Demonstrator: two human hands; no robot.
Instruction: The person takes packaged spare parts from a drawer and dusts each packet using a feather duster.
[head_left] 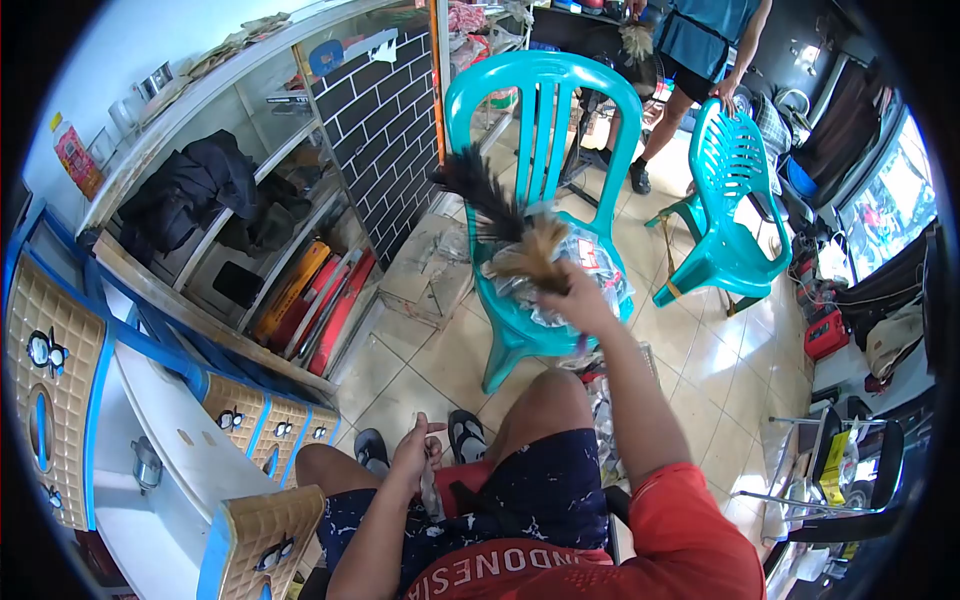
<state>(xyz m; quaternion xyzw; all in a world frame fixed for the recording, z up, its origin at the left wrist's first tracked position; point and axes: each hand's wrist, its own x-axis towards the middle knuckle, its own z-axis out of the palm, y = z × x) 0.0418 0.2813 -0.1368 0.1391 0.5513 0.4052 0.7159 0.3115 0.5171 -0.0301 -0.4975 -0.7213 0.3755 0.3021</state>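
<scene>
My right hand (575,300) is closed round the handle end of a feather duster (490,205), whose dark and tan feathers point up and left. The duster is over the seat of a teal plastic chair (545,75) in front of me. Clear plastic bags (595,250) lie on that seat, partly hidden behind the feathers and my hand. Low over my lap is my left hand (412,455), its fingers loosely bent and apart, with nothing plainly in it.
A pulled-out drawer (170,400) with a small metal item (147,465) is at my left. Beyond it stands a shelf unit (285,190) and a worn box (428,270). Another person (705,40) stands at the back, a hand on a second teal chair (735,215).
</scene>
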